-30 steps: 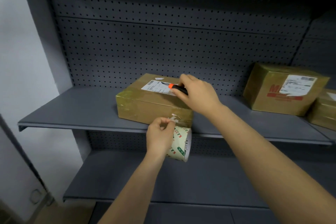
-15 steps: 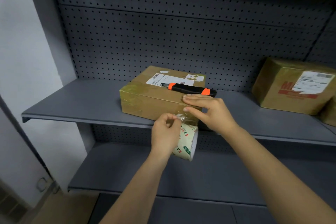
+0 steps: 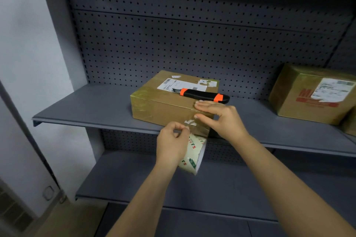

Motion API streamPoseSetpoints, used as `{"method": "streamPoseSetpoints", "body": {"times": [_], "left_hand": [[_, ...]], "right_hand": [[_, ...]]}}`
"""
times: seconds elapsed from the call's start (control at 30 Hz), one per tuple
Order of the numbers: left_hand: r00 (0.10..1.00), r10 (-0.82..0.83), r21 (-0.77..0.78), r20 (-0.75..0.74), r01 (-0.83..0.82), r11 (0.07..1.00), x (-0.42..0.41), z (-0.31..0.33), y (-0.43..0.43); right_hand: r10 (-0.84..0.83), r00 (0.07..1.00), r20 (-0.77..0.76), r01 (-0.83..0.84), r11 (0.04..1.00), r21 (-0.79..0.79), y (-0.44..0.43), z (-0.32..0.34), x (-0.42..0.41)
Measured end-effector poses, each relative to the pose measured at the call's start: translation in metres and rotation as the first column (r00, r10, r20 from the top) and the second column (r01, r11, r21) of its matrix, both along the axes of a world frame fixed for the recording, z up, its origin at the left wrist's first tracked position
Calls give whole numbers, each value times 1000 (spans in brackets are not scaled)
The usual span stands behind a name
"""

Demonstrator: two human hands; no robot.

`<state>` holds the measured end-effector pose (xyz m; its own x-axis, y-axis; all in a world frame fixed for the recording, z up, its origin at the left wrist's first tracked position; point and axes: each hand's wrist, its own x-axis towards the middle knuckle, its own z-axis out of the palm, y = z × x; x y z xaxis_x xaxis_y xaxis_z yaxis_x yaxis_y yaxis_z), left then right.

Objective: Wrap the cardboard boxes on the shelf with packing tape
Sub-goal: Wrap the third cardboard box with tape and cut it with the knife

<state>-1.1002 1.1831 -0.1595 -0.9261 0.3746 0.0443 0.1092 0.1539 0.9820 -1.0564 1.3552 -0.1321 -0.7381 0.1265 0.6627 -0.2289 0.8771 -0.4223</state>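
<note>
Head view: the cardboard box (image 3: 163,107) sits on the shelf (image 3: 86,106), a utility knife (image 3: 204,95) lying on top. The left hand (image 3: 173,140) holds the packing tape roll (image 3: 192,156) just below the box's near corner. The right hand (image 3: 221,119), fingers flat, presses tape there. Best to hold the strip taut and smooth outward, avoiding wrinkles.

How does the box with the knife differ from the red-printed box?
The knife box is low and flat; the red-printed box stands taller. The right hand presses the knife box; no hand touches the red-printed box. Both are brown, taped, with white labels.
</note>
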Motion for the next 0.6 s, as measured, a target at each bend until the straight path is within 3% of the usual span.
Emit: {"method": "streamPoseSetpoints", "body": {"times": [0.17,0.37,0.5,0.6], "left_hand": [[999,17,-78,35,-14,997,9,-24,-13],[999,33,19,24,-33,999,10,-14,-21],[1000,-11,73,10,10,997,17,-9,-22],[999,-25,94,-24,27,995,19,-4,-22]], "right_hand": [[-21,1000,6,21,1000,-17,-2,0,-2],[-28,1000,-12,27,994,-105,-8,0,-4],[-21,990,136,29,998,-54,-8,15,3],[-32,997,75,33,999,-14,-13,17,11]]}}
